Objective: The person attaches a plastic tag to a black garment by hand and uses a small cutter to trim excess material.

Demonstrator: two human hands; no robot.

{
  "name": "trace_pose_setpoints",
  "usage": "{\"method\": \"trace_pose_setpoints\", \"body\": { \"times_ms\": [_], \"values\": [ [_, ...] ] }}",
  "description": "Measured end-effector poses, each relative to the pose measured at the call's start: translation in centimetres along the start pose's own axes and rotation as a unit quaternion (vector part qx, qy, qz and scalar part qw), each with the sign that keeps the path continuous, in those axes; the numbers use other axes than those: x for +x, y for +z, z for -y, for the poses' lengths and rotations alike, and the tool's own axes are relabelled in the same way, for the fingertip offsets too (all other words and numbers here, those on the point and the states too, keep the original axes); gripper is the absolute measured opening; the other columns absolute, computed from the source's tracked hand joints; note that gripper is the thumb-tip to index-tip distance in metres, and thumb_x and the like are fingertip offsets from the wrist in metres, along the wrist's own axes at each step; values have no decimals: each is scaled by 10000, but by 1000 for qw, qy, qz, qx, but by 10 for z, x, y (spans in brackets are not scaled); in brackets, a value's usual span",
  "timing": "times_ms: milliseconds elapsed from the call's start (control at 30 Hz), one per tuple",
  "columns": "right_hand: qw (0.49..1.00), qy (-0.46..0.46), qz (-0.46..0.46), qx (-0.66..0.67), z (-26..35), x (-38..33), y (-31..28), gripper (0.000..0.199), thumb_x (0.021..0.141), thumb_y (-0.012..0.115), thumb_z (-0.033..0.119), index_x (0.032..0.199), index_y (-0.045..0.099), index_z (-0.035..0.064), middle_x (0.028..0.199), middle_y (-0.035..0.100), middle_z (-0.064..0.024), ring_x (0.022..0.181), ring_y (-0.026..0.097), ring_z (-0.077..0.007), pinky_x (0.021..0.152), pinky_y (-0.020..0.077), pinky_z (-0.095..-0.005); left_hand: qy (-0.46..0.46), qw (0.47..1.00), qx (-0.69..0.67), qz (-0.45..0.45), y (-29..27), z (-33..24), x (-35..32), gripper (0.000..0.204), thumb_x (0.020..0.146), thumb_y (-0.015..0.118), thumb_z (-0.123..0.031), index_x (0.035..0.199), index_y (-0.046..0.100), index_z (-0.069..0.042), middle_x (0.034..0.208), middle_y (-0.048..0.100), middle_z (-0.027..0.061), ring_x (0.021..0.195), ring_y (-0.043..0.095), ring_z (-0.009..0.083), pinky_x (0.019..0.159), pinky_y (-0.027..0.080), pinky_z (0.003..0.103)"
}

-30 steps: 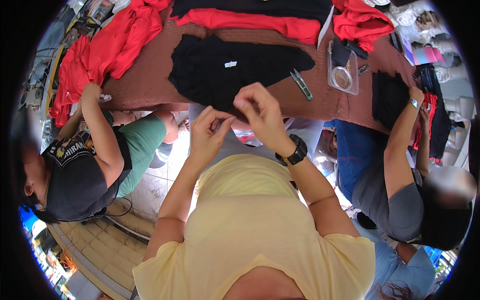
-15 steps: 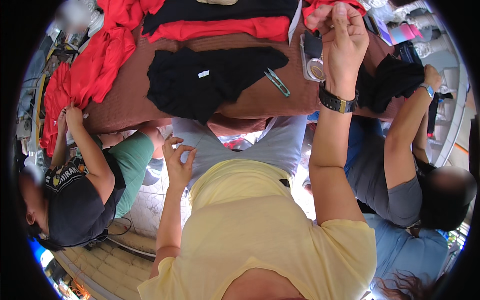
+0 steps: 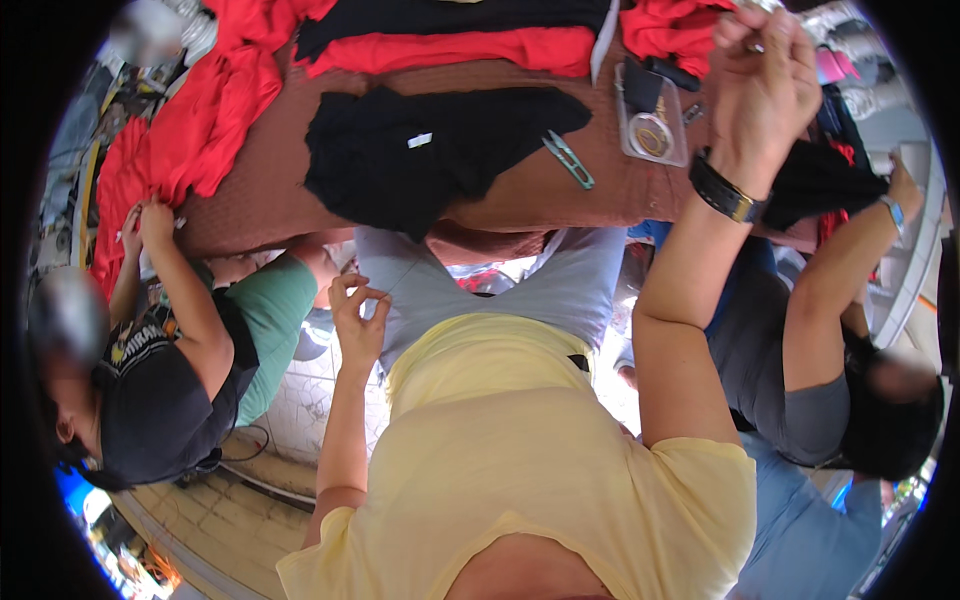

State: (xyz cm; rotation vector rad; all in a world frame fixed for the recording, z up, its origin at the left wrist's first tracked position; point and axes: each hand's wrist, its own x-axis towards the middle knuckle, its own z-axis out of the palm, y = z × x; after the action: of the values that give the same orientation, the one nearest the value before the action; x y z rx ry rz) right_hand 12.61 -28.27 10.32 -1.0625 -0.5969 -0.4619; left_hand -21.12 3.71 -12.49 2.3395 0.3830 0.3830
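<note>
While a black garment drapes the surface's near edge, the left hand and right hand are well apart in the head view.
Fingers pinch narrowly, contents unclear; the cloth looks light, soft, best gripped by its overhanging fold.

Anything between the left fingers is too fine to tell; the top edge cuts off the black cloth.

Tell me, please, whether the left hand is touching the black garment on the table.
Apart: the head view plainly shows grey trousers between the left hand and the black garment.
</note>
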Motion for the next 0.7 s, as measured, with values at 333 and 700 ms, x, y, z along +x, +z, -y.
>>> {"method": "trace_pose_setpoints", "body": {
  "times_ms": [333,700],
  "values": [
    [984,30,37,-172,31,-27,7,231,967,620,55,1146,554,-76,1009,703,-261,794,712,-221,721,593,-326,-35,976,-188,106,-9,-46,62,195,865,738,-173,944,642,-22,897,573,90,832,603,230,740,495,328],
    [901,160,284,-287,-189,-135,74,120,843,736,100,903,693,6,915,710,-150,820,688,-235,758,533,-355,-82,995,24,-48,30,-52,175,305,949,620,-322,880,565,-30,783,631,155,720,616,330,666,471,440]
  ]
}}
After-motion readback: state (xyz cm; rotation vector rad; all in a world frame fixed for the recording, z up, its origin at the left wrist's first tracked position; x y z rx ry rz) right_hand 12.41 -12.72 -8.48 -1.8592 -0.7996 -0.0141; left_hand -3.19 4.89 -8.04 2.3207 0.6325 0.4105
